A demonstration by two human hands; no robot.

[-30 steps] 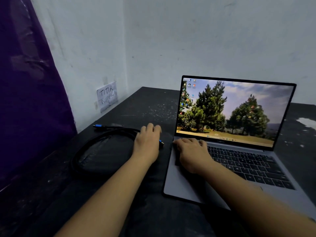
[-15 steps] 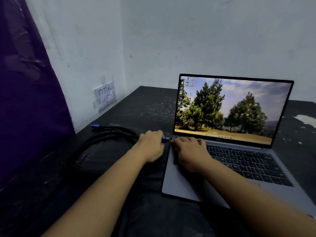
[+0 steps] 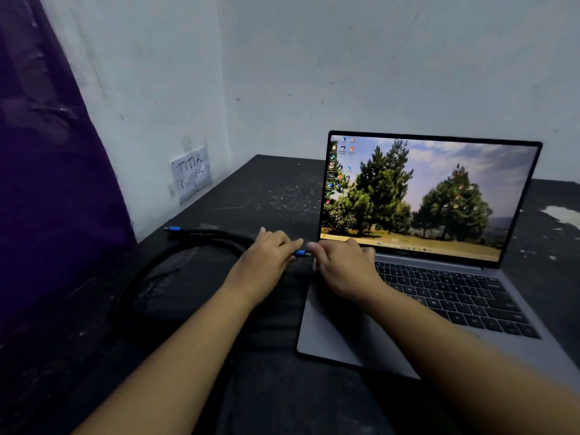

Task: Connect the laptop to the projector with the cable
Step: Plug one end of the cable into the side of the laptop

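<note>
The left hand [image 3: 266, 262] held the blue-and-metal plug [image 3: 300, 253] of the black coiled cable [image 3: 175, 262], fingers clamped on it. The plug lay level, its long axis left to right, its metal tip pointing right at the left edge of the open grey laptop [image 3: 408, 277]. The right hand [image 3: 342, 271] rested on the laptop's back left corner, fingers together and bent. The cable's second blue plug [image 3: 173, 228] lay on the black table [image 3: 266, 189] near the wall, pointing left.

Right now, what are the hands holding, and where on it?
The left hand pinches the black cable just behind its blue plug. The right hand holds nothing; it rests on the laptop.
</note>
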